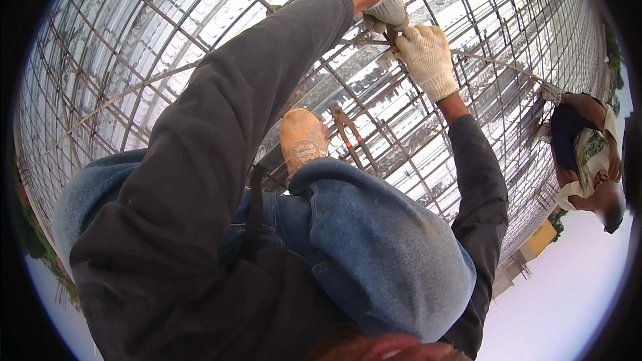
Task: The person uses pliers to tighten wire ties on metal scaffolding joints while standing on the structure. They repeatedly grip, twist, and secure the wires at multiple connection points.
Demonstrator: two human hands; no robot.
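My left hand (388, 13), in a pale knit work glove, is bent over a crossing of the steel rebar mesh (478, 23), its fingers closed. Right beside it is my right hand (425, 59) in a cream glove, its fingers curled in toward the same crossing. A dark piece shows between the two hands, too small and covered to name. Behind them, near my brown boot (302, 139), lies a pair of end-cutting pincers (352, 135) with orange-red bands on the handles.
Rebar runs in a grid above shiny ribbed metal decking (207, 13). To the right, a co-worker (592, 140) bends over the mesh with a gloved hand on it. A yellow structure (540, 237) stands beyond the deck's edge. My knee (381, 247) fills the lower middle.
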